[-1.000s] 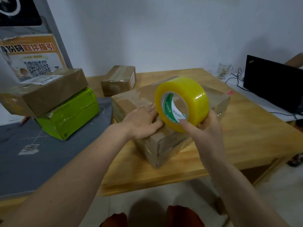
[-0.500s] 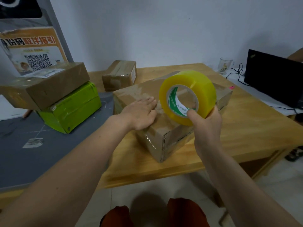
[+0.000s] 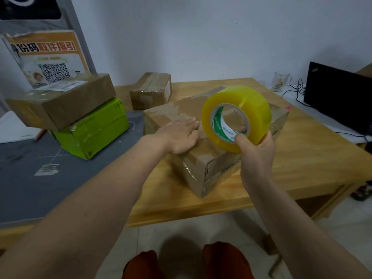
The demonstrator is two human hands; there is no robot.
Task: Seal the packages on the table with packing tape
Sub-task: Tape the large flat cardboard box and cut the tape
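A brown cardboard box lies at an angle near the front edge of the wooden table. My left hand presses flat on its top, fingers straight. My right hand grips a big yellow roll of packing tape held upright just above the box's top, thumb over the front rim and a fingertip showing inside the core. The roll hides part of the box's top behind it.
A smaller brown box sits at the table's back. On the left, a brown box rests on a green package over a grey mat. A glass, cables and a black laptop stand at right.
My right hand has carried the tape roll a little to the right and farther across the box. My left hand has stayed flat on the box's top.
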